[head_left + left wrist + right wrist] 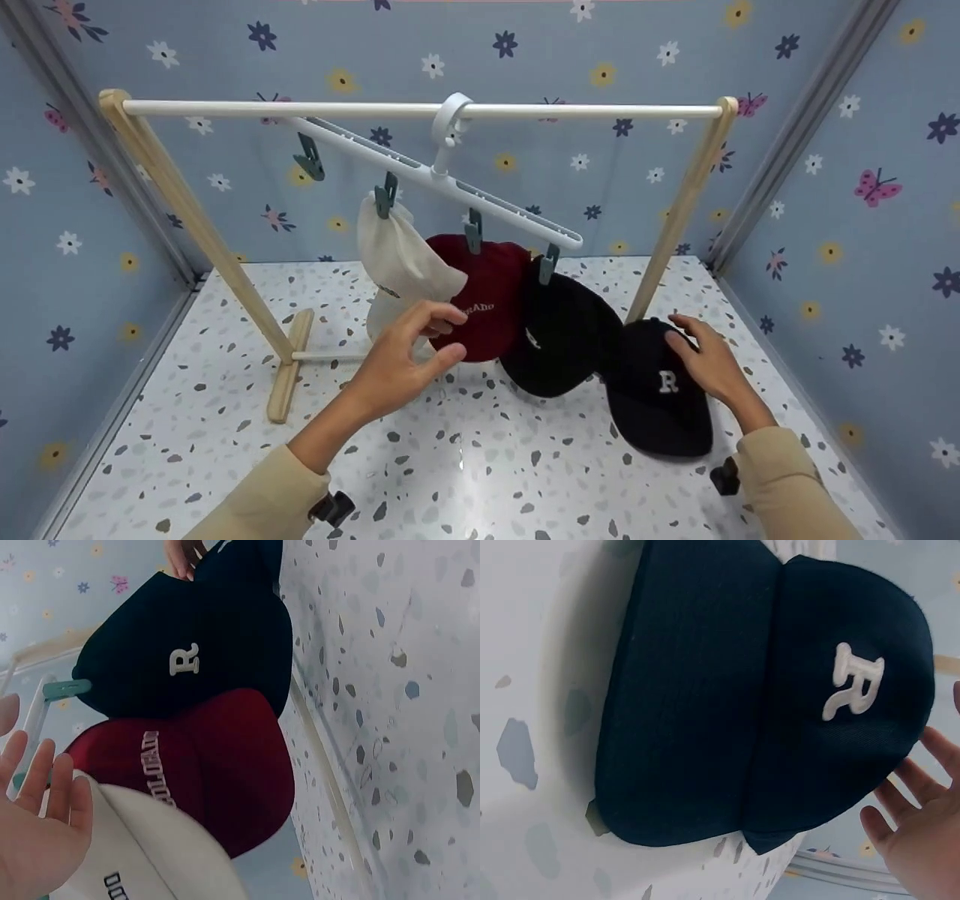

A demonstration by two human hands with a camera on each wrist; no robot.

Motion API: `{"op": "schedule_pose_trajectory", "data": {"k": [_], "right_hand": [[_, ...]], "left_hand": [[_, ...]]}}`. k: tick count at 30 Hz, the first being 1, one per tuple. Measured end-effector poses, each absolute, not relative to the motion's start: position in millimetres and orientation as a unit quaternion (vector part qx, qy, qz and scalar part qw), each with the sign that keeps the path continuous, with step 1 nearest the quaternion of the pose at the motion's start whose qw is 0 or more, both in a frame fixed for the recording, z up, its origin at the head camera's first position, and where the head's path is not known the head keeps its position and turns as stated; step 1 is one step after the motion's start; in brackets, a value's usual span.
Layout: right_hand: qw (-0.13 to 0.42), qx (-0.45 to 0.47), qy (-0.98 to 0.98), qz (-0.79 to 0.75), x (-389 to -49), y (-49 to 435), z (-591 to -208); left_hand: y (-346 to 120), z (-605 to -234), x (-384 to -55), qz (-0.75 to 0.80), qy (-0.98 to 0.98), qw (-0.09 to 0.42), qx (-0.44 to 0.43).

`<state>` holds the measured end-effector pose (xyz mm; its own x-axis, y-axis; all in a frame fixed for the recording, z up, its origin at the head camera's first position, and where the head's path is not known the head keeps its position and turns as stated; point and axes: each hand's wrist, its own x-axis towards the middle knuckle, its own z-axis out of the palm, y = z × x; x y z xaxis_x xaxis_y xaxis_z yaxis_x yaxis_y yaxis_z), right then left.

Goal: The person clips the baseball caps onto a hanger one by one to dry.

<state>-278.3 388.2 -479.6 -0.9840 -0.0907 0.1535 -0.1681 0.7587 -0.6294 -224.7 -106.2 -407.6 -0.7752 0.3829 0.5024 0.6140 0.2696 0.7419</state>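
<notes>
In the head view, my left hand (397, 360), empty with fingers loosely bent, is in front of a white cap (401, 255) and a maroon cap (480, 300). These two and a black cap (566, 330) hang by dark green clips from a tilted white hanger (442, 180). Another black cap with a white R (637, 382) is low at the right, overlapping its neighbour. My right hand (705, 360) is at that cap's crown. In the right wrist view, the fingertips (922, 787) of this hand meet the crown's edge, fingers spread and fairly straight.
The hanger hooks over a white rod (585, 111) between wooden posts (682, 202). A spare clip (309, 157) dangles at its left end. A wooden foot (291, 367) stands on the speckled white surface (480, 480). Flowered blue walls (480, 45) enclose the space.
</notes>
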Motion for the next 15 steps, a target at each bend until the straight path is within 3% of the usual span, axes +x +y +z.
{"op": "schedule_pose_trajectory", "data": {"k": [15], "right_hand": [[0.005, 0.052, -0.932, 0.359, -290, 392, -486]], "left_hand": [[-55, -421, -228, -0.527, -0.769, 0.027, -0.361]]}}
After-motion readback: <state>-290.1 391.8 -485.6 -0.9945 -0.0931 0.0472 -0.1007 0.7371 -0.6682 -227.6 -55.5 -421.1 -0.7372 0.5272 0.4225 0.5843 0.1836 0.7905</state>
